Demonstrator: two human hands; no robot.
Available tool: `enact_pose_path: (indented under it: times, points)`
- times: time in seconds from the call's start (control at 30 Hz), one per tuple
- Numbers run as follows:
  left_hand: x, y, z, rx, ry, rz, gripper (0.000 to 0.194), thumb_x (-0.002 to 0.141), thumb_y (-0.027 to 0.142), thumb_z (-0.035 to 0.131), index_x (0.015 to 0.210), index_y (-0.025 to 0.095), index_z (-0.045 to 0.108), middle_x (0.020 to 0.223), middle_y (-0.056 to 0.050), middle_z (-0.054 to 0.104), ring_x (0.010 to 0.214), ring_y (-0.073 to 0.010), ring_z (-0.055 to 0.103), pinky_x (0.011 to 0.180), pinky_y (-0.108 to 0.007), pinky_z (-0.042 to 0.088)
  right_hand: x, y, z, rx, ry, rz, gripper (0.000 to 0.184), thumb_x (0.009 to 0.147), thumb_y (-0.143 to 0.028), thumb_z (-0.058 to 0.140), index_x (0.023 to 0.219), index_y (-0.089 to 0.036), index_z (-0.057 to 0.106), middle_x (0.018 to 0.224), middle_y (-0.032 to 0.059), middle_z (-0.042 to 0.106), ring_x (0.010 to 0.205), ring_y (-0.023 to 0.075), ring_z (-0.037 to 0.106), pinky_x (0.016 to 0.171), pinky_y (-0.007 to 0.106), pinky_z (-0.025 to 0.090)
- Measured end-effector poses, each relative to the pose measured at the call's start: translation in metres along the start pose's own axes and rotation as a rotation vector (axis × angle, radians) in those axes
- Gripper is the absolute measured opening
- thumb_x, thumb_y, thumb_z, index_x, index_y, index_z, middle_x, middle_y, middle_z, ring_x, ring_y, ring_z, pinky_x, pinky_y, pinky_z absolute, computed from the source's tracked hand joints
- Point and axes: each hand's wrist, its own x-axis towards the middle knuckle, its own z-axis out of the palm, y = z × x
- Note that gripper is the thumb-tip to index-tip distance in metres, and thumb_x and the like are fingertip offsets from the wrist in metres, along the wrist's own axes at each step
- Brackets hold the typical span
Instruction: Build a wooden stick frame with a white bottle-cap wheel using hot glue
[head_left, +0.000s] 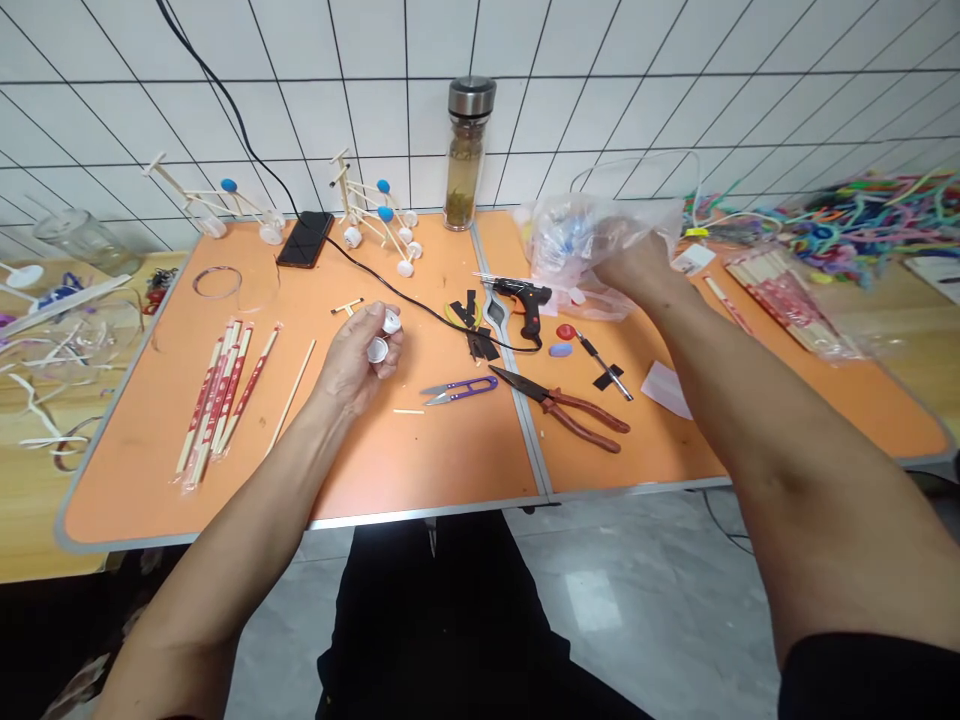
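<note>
Two white bottle caps (377,350) are pinched in the fingers of my left hand (352,360), above the orange tabletop. A small stick piece with dark bands (347,308) lies just beside that hand. My right hand (626,260) reaches into a clear plastic bag (559,235) at the back. The bag hides its fingers, so their grip does not show; small blue and pale items are visible through the plastic. In front of the bag lies a black glue gun (529,300). Purple thread snips (459,390) and red-handled pliers (562,405) rest nearer the front edge.
Stick models with white wheels (379,215) stand at the back near a phone (305,240) and a tall tea bottle (465,155). Wrapped chopsticks (225,400) lie at left, more (787,300) at right. A black cable (375,275) crosses the table.
</note>
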Motion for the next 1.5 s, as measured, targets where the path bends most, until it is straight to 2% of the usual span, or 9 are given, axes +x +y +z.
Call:
enact_pose_path:
  times: [0.1,0.17,0.23,0.37,0.63,0.83,1.03,1.27,1.5]
  points:
    - [0.001,-0.001,0.0,-0.011,-0.023,-0.047,0.041,0.097,0.051,0.094,0.096,0.017,0.071,0.07,0.002,0.069,0.046,-0.006,0.052,0.038,-0.017,0.033,-0.022,0.01,-0.007,0.146,0.009,0.171,0.031,0.109,-0.012,0.054,0.082,-0.011,0.068,0.105,0.0339,0.083,0.087,0.0175,0.073,0.081,0.039,0.054]
    - [0.001,-0.002,0.0,-0.02,-0.058,-0.075,0.036,0.099,0.046,0.093,0.098,0.017,0.071,0.073,0.001,0.072,0.048,-0.0059,0.054,0.039,-0.016,0.035,-0.043,0.012,-0.01,0.374,-0.033,0.232,0.022,0.106,-0.014,0.055,0.085,-0.02,0.061,0.107,0.0243,0.086,0.069,0.0088,0.063,0.062,0.031,0.045]
    - [0.0,-0.003,0.001,-0.027,-0.094,-0.092,0.031,0.1,0.042,0.092,0.102,0.017,0.073,0.076,0.001,0.074,0.049,-0.0059,0.056,0.04,-0.016,0.036,-0.065,0.009,-0.011,1.01,-0.102,0.329,0.011,0.097,-0.022,0.069,0.089,-0.022,0.062,0.109,0.0145,0.086,0.063,0.0064,0.056,0.051,0.023,0.034]
    - [-0.004,-0.008,0.005,-0.066,-0.145,-0.145,0.03,0.099,0.037,0.094,0.109,0.017,0.075,0.077,0.0,0.075,0.049,-0.0064,0.057,0.041,-0.016,0.037,-0.097,-0.011,-0.011,1.386,-0.24,0.227,0.041,0.076,-0.04,0.099,0.101,-0.027,0.068,0.098,0.0025,0.083,0.063,0.0089,0.054,0.048,0.018,0.035]
    - [-0.006,-0.012,0.011,-0.163,-0.173,-0.221,0.017,0.115,0.019,0.067,0.109,0.009,0.078,0.077,-0.006,0.077,0.047,-0.0063,0.056,0.04,-0.015,0.037,-0.114,-0.096,-0.006,1.439,-0.382,0.049,0.053,0.075,-0.045,0.109,0.112,-0.025,0.077,0.112,0.0054,0.084,0.078,0.013,0.073,0.056,0.022,0.053]
    - [-0.006,-0.009,0.006,-0.233,-0.196,-0.257,0.015,0.115,0.025,0.071,0.107,0.014,0.078,0.081,-0.004,0.075,0.048,-0.0045,0.054,0.042,-0.013,0.039,-0.116,-0.152,0.03,1.313,-0.312,-0.187,0.053,0.082,-0.061,0.106,0.11,-0.027,0.077,0.114,0.0026,0.081,0.089,0.0168,0.081,0.071,0.027,0.066]
    - [-0.007,-0.008,0.009,-0.281,-0.173,-0.285,0.027,0.121,0.023,0.053,0.11,0.013,0.076,0.081,-0.004,0.074,0.05,-0.0059,0.06,0.043,-0.013,0.041,-0.113,-0.155,0.061,1.287,-0.235,-0.272,0.052,0.088,-0.068,0.099,0.109,-0.028,0.073,0.111,0.003,0.084,0.09,0.0179,0.077,0.077,0.031,0.067]
    - [-0.007,-0.008,0.015,-0.356,-0.109,-0.321,0.034,0.121,0.016,0.043,0.108,0.009,0.073,0.083,-0.011,0.081,0.065,-0.0137,0.079,0.068,-0.019,0.065,-0.123,-0.152,0.075,1.211,-0.126,-0.325,0.044,0.096,-0.07,0.091,0.108,-0.03,0.076,0.109,0.0035,0.084,0.093,0.0221,0.082,0.087,0.04,0.071]
    - [-0.008,-0.013,0.017,-0.466,-0.077,-0.314,0.029,0.117,0.013,0.048,0.124,0.005,0.076,0.099,-0.013,0.085,0.089,-0.0179,0.086,0.084,-0.024,0.069,-0.139,-0.159,0.085,0.948,0.131,-0.47,0.012,0.102,-0.037,0.085,0.105,-0.029,0.078,0.11,0.0024,0.086,0.097,0.022,0.082,0.093,0.042,0.068]
